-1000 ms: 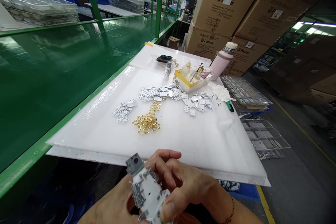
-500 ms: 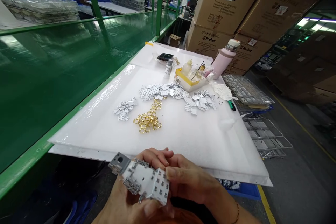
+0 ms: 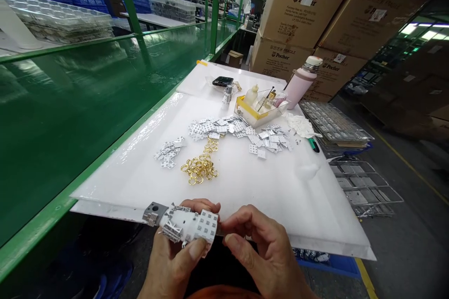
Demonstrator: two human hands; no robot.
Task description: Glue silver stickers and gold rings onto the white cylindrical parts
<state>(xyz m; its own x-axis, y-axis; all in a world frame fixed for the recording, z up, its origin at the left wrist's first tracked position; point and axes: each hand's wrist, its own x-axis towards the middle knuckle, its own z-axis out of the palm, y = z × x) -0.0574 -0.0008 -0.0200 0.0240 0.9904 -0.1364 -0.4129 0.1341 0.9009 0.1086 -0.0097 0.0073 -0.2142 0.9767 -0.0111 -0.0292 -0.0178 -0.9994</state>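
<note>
My left hand [image 3: 178, 257] grips a white and grey model spacecraft module [image 3: 189, 224] with a square grey end and a panel of small square nozzles or studs. The thumb presses on its near side, and the fingers curl behind it. Just right of the panel end is my right hand [image 3: 263, 247], its thumb and index finger a little apart, with nothing visible between them. On the table beyond lie a heap of gold rings [image 3: 199, 168], a small pile of white-grey plates [image 3: 169, 152] and a wider spread of similar square plates [image 3: 220, 126].
A second small model [image 3: 227, 97] stands behind the plates. To its right are a yellow-edged tray [image 3: 257, 117] with bottles, a pink flask [image 3: 301, 81], crumpled tissue [image 3: 303, 127] and a green marker [image 3: 314, 145]. A green conveyor [image 3: 87, 93] runs along the left; cartons [image 3: 298, 9] are stacked behind.
My right hand has moved off the model's panel end to the right, its fingers parting. The model has turned slightly and shifted left in my left hand. The camera view has shifted a little.
</note>
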